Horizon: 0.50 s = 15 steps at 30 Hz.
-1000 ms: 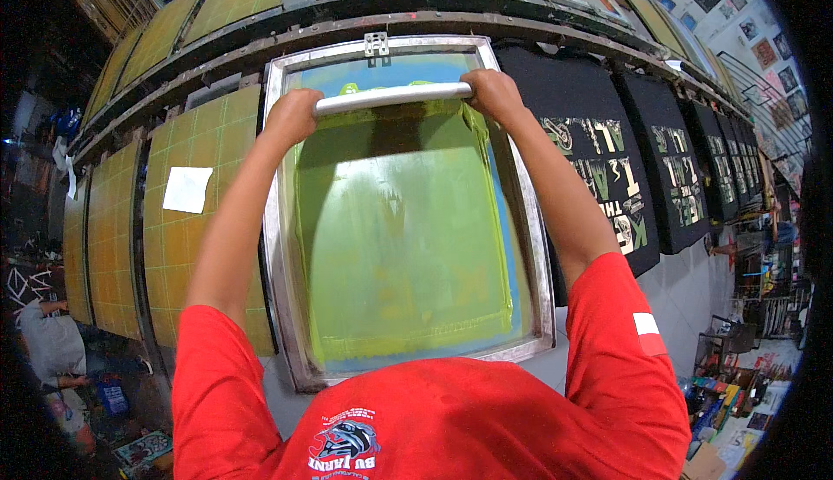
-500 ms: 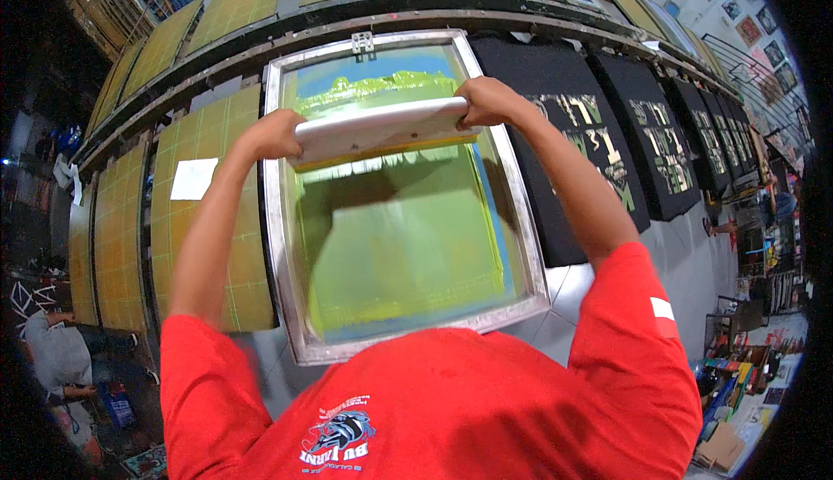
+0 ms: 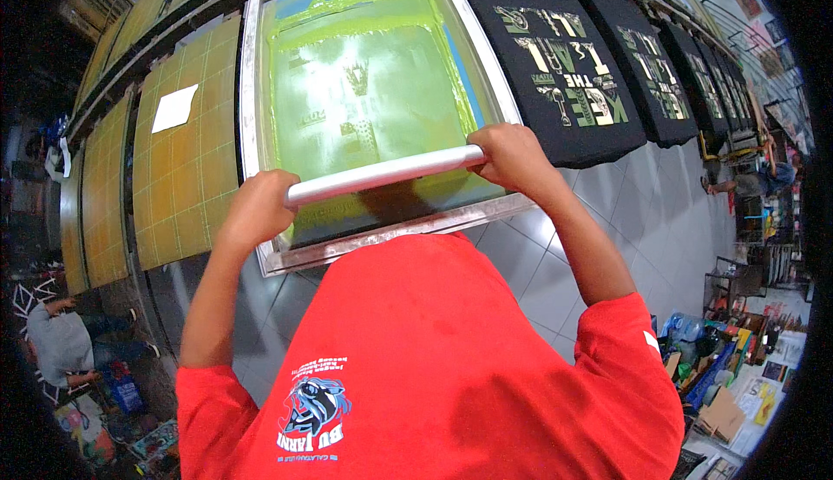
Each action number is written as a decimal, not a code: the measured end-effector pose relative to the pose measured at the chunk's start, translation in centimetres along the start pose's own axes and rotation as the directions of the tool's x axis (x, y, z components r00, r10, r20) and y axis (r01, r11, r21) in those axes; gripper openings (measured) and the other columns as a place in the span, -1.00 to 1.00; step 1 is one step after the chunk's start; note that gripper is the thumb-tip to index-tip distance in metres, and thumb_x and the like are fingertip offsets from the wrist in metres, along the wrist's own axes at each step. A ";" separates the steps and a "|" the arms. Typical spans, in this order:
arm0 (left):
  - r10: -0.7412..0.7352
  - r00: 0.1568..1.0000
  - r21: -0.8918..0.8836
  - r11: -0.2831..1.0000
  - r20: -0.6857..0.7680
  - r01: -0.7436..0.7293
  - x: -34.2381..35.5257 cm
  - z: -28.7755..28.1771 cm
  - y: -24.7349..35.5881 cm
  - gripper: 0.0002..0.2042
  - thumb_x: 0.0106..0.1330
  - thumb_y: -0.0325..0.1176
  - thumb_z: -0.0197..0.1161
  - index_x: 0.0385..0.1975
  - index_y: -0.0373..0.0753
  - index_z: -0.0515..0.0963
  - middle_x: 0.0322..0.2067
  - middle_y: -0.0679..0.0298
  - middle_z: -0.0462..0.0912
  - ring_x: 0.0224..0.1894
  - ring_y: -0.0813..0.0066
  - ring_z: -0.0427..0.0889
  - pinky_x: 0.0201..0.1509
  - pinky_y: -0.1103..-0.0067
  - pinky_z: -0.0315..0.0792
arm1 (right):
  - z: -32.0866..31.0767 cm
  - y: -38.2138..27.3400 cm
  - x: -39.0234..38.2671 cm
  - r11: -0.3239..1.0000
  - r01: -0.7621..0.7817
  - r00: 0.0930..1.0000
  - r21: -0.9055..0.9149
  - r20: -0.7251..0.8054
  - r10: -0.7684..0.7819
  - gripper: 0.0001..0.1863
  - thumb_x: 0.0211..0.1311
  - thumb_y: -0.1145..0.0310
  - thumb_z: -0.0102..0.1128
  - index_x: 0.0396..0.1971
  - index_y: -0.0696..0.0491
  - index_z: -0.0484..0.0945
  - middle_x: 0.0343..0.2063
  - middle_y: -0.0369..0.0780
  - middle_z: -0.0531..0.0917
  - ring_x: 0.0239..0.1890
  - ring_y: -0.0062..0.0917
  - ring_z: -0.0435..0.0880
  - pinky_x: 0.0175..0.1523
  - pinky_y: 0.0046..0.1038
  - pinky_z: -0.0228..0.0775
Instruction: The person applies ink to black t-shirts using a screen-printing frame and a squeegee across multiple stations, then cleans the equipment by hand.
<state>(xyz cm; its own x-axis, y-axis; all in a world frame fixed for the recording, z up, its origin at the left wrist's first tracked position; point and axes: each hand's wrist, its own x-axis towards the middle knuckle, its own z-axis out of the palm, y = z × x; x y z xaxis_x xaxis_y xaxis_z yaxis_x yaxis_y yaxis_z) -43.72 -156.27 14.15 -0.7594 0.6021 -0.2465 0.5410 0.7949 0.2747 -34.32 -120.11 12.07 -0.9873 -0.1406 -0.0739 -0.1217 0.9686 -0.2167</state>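
Squeegee (image 3: 386, 176) held level across the lower part of the printing screen (image 3: 373, 98), centre of the frame, over green ink. Left hand (image 3: 259, 209) clenched around its left end, right hand (image 3: 512, 157) clenched around its right end. Black printed shirts (image 3: 564, 63) laid out to the upper right; yellow boards (image 3: 178, 176) with a white paper sheet (image 3: 174, 108) to the left.

Screen-printing workshop: metal-framed printing screen (image 3: 373, 107) coated in green ink on a long table (image 3: 599, 193), row of printed black t-shirts (image 3: 564, 55) laid out, yellow gridded platens (image 3: 186, 167), cluttered supplies on floor (image 3: 737, 376).
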 end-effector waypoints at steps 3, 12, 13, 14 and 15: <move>0.095 0.958 0.060 0.995 -0.269 -0.082 -2.3 4.1 -0.3 -0.71 -0.09 -0.60 0.24 -0.28 -0.28 0.60 -0.28 0.02 0.62 -0.15 0.01 0.59 -0.07 0.28 0.49 | 2.6 0.1 -2.0 0.999 0.036 0.975 -0.028 -0.219 -0.041 -0.81 -0.17 0.41 0.35 -0.44 0.00 0.60 -0.44 -0.15 0.66 -0.32 -0.20 0.67 -0.25 -0.20 0.51; 0.089 0.916 -0.009 0.995 -0.392 -0.101 -7.9 6.8 3.0 -0.66 -0.14 -0.67 0.19 -0.26 -0.33 0.55 -0.26 0.10 0.61 -0.16 0.10 0.56 -0.08 0.33 0.49 | 4.4 -3.3 -9.5 0.998 -0.016 0.935 0.064 -0.353 0.038 -0.74 -0.10 0.40 0.28 -0.30 0.02 0.59 -0.26 -0.23 0.69 -0.22 -0.33 0.65 -0.17 -0.31 0.51; 0.076 0.914 -0.019 0.996 -0.397 -0.091 -7.7 7.4 2.9 -0.66 -0.14 -0.67 0.19 -0.26 -0.33 0.55 -0.25 0.10 0.61 -0.17 0.10 0.56 -0.09 0.34 0.49 | 5.0 -3.2 -9.5 0.997 -0.020 0.932 0.069 -0.360 0.044 -0.73 -0.10 0.39 0.28 -0.30 0.02 0.60 -0.25 -0.23 0.68 -0.21 -0.33 0.65 -0.17 -0.31 0.51; 0.063 0.914 -0.030 0.996 -0.402 -0.081 -7.4 8.0 2.8 -0.66 -0.13 -0.67 0.19 -0.26 -0.33 0.55 -0.25 0.11 0.61 -0.17 0.10 0.56 -0.09 0.34 0.49 | 5.8 -3.1 -9.3 0.997 -0.024 0.929 0.075 -0.366 0.050 -0.72 -0.10 0.39 0.28 -0.29 0.03 0.60 -0.25 -0.23 0.68 -0.21 -0.33 0.65 -0.16 -0.31 0.52; 0.065 0.906 -0.006 0.997 -0.419 -0.074 -7.1 8.8 2.6 -0.66 -0.15 -0.66 0.20 -0.26 -0.32 0.56 -0.25 0.11 0.61 -0.17 0.11 0.56 -0.10 0.35 0.49 | 7.1 -2.8 -9.0 0.999 -0.022 0.909 0.045 -0.414 0.039 -0.71 -0.10 0.39 0.27 -0.27 0.03 0.60 -0.23 -0.23 0.68 -0.20 -0.32 0.65 -0.14 -0.33 0.52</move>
<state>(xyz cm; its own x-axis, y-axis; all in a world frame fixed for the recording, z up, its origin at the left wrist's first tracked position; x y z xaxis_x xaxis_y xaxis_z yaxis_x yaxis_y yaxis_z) -33.80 -157.84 8.45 -0.8041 0.5654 0.1840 0.5938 0.7477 0.2973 -24.39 -122.99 6.38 -0.9449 -0.0049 0.3274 -0.0947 0.9612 -0.2590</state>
